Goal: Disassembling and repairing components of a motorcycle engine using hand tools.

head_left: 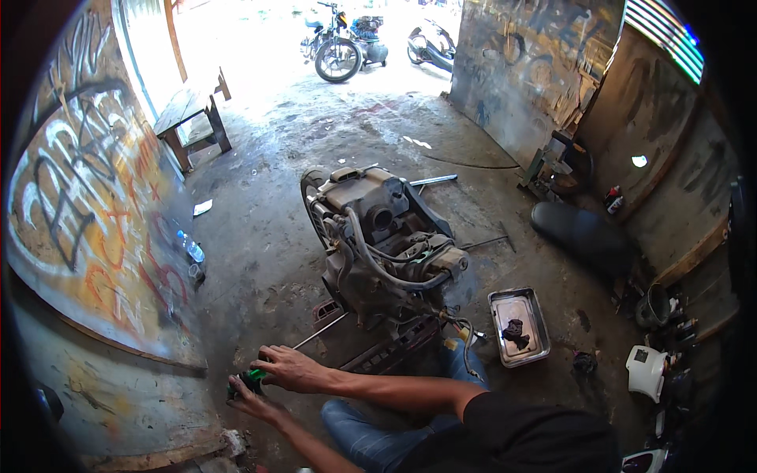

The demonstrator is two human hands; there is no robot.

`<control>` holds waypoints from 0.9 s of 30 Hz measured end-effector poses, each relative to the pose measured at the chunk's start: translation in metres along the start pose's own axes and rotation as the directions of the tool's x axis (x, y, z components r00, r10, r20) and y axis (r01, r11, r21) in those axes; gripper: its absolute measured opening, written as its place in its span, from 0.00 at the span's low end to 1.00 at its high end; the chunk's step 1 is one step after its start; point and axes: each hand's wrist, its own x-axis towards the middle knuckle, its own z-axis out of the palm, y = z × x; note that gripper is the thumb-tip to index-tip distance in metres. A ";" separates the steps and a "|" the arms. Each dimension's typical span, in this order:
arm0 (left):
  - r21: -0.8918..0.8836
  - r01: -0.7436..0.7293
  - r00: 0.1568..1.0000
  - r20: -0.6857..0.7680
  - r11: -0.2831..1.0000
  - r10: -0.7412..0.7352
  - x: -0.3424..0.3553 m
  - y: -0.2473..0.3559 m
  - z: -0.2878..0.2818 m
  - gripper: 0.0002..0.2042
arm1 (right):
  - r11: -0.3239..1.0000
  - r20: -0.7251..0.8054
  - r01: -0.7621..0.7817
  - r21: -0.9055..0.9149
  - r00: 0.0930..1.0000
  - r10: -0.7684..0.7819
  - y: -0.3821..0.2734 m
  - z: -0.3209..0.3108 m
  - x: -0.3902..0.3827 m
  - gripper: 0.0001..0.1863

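Observation:
Low on the concrete floor at the lower left, my left hand (251, 406) and my right hand (288, 368) close together on a small green-and-black tool (251, 381). The right hand lies over its top and the left hand cups it from below. What kind of tool it is cannot be made out. A motorcycle engine unit (378, 240) with grey hoses and a rear wheel stands on the floor just beyond the hands, resting on a dark crate. A thin metal rod (319, 331) lies between the hands and the engine.
A steel tray (518, 325) with a dark rag lies right of the engine. A painted wall panel (87, 213) leans at left with plastic bottles (191, 251) at its foot. A black seat (579, 229), containers and clutter line the right wall. A wooden bench (189, 114) and parked motorcycles (339, 47) stand farther back.

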 end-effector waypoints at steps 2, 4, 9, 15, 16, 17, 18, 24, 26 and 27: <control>-0.026 0.061 0.998 -0.017 0.998 -0.061 0.003 -0.002 -0.002 0.22 | 0.997 -0.084 0.073 -0.020 0.994 -0.075 0.006 0.007 -0.001 0.24; 0.128 0.108 0.993 0.024 0.986 -0.112 0.004 -0.003 -0.006 0.28 | 0.993 -0.125 0.113 -0.040 0.985 -0.118 0.011 0.014 0.000 0.23; -0.170 0.245 0.959 0.185 0.954 -0.214 0.004 -0.005 -0.012 0.27 | 0.996 -0.049 0.066 -0.064 0.996 -0.069 0.017 0.020 0.004 0.23; -0.449 0.183 0.952 0.304 0.874 -0.043 0.006 -0.015 -0.016 0.23 | 0.998 0.177 -0.056 -0.027 0.982 0.060 0.016 0.011 0.012 0.15; -0.390 0.154 0.954 0.296 0.908 -0.034 0.008 -0.018 -0.019 0.22 | 1.000 0.129 -0.022 -0.019 0.991 0.024 0.017 0.009 0.015 0.15; -0.391 0.166 0.957 0.286 0.905 -0.052 0.012 -0.020 -0.022 0.22 | 0.994 0.261 -0.103 -0.040 0.959 0.110 0.017 0.008 0.017 0.14; -0.315 0.182 0.961 0.256 0.932 -0.101 0.015 -0.022 -0.025 0.22 | 0.981 0.360 -0.177 -0.073 0.913 0.192 0.018 0.008 0.018 0.14; -0.046 0.305 0.939 0.180 0.951 -0.293 0.037 -0.029 -0.038 0.22 | 0.987 -0.102 0.155 -0.029 0.982 -0.157 0.020 0.021 0.013 0.12; -0.019 0.296 0.941 0.176 0.955 -0.288 0.036 -0.028 -0.037 0.23 | 0.986 -0.098 0.163 -0.025 0.981 -0.165 0.023 0.027 0.012 0.12; -0.047 0.282 0.942 0.204 0.958 -0.268 0.033 -0.028 -0.036 0.23 | 0.993 -0.024 0.117 -0.032 0.993 -0.117 0.024 0.029 0.012 0.12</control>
